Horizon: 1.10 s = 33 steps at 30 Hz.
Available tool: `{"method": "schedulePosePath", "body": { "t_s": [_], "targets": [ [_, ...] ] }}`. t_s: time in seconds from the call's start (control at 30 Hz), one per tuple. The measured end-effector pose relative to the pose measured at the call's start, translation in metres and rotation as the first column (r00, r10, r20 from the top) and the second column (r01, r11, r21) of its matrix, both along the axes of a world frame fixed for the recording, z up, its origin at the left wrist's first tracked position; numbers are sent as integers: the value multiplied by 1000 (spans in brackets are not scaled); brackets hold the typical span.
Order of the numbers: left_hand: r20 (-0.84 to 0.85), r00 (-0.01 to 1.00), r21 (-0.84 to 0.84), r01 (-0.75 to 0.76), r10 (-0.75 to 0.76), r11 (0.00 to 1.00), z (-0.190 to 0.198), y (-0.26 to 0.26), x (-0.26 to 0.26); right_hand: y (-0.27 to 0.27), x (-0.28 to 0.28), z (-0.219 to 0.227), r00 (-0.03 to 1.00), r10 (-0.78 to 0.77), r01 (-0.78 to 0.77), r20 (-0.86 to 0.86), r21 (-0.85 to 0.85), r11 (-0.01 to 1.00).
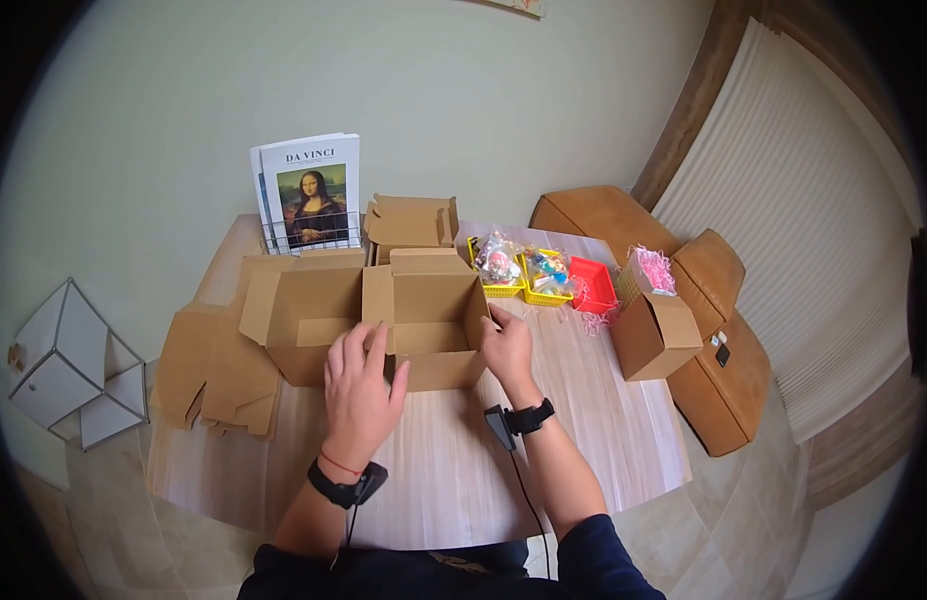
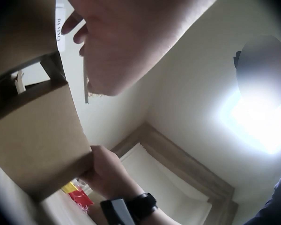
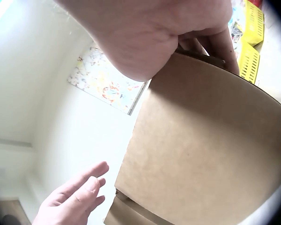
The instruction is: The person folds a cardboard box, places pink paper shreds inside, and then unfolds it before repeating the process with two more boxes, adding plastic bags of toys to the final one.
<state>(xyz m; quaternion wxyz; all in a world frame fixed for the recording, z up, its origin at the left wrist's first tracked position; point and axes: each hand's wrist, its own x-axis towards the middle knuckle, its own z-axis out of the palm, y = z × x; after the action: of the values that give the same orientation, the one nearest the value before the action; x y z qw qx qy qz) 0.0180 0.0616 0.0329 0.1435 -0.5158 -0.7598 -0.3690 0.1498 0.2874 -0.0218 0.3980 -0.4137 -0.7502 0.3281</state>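
Note:
An open-topped brown cardboard box (image 1: 439, 372) stands upright on the table in front of me. My right hand (image 1: 509, 350) grips its right side wall at the top edge, with the fingers over the inner side in the right wrist view. My left hand (image 1: 362, 385) hovers by the box's near left corner. Its fingers are spread and loosely straight, and in the right wrist view the left hand (image 3: 75, 199) holds nothing. A second open cardboard box (image 1: 296, 365) stands close against the left side, partly behind the left hand.
Flat folded cardboard (image 1: 209, 350) lies at the left. Behind stand another cardboard box (image 1: 412, 222) and a wire rack of books (image 1: 309, 190). Yellow baskets (image 1: 549, 298) with wrapped items, a red basket (image 1: 594, 285) and a box (image 1: 649, 345) with pink shredded paper (image 1: 654, 272) are at the right.

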Motion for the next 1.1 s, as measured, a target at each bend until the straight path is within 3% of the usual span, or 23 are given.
{"method": "schedulePosePath", "body": {
  "t_s": [0.1,0.2,0.43,0.5,0.53,0.63,0.73,0.8,0.87,0.93,0.97,1.1],
  "targets": [
    [-157,988,-103,-1,-15,995,-5,11,-14,8,-7,-4,1000,-12,12,-15,16,1000],
    [-72,996,-221,40,-57,974,-21,17,-21,5,-12,6,999,-43,43,25,-3,999],
    [-166,986,-207,0,-35,978,-28,20,-19,6,-24,2,995,-97,97,11,15,995],
    [-172,985,-204,-5,-31,979,-29,21,-19,3,-23,12,994,-92,96,55,-72,993],
    [-167,985,-215,-4,-33,977,-29,21,-18,2,-22,14,994,-103,103,24,-2,995],
    [-171,984,-230,3,-44,973,-29,21,-18,10,0,26,997,-2,6,74,-57,998],
    [-176,984,-179,5,-37,984,-25,20,-15,27,44,31,993,-45,62,-108,160,985],
    [-149,988,-106,27,-42,994,-20,12,-13,46,91,42,980,-194,198,-48,377,905],
    [-89,993,-22,80,-81,997,-16,-2,-11,65,146,57,969,-248,224,-24,518,826],
    [20,987,43,156,-157,987,-17,-14,-4,79,194,64,906,-423,363,31,456,812],
    [72,977,77,195,-201,978,-17,-14,0,84,214,65,844,-532,434,72,494,754],
    [410,761,202,462,-503,863,-13,14,38,119,295,49,728,-684,611,50,407,679]
  ]
}}
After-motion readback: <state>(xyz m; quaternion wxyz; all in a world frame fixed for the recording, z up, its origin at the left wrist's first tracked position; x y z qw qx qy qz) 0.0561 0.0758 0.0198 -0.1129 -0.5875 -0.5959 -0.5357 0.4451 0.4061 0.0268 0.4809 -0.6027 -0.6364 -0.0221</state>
